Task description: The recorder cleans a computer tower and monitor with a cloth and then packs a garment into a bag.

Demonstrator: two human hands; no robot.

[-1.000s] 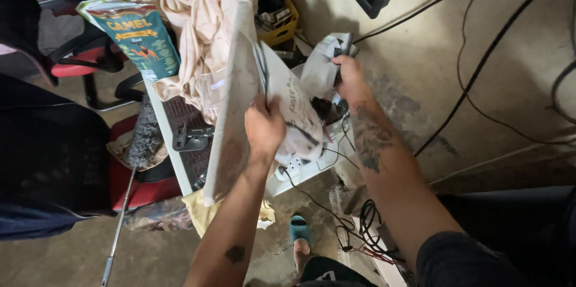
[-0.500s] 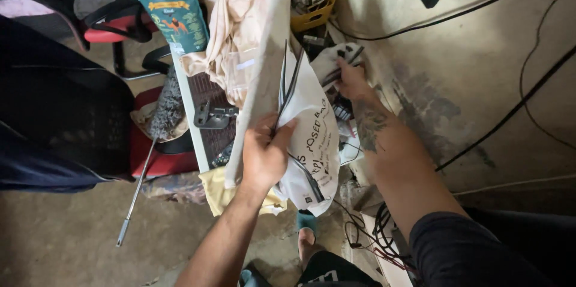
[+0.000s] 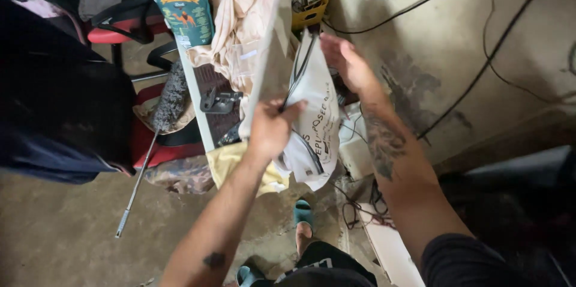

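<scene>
Over the cluttered tabletop, the left hand has its fingers pinched shut on the edge of a white plastic bag, holding it up beside a long pale panel. The right hand hovers at the bag's upper edge, fingers loosely spread, gripping nothing.

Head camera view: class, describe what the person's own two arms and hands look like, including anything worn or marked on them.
Both hands are bare, with no gloves, rings or watch visible. The left hand leads to a bare forearm with a small dark tattoo near the elbow. The right hand leads to a forearm with a larger dark tattoo along it. A dark sleeve covers the right upper arm.
</scene>
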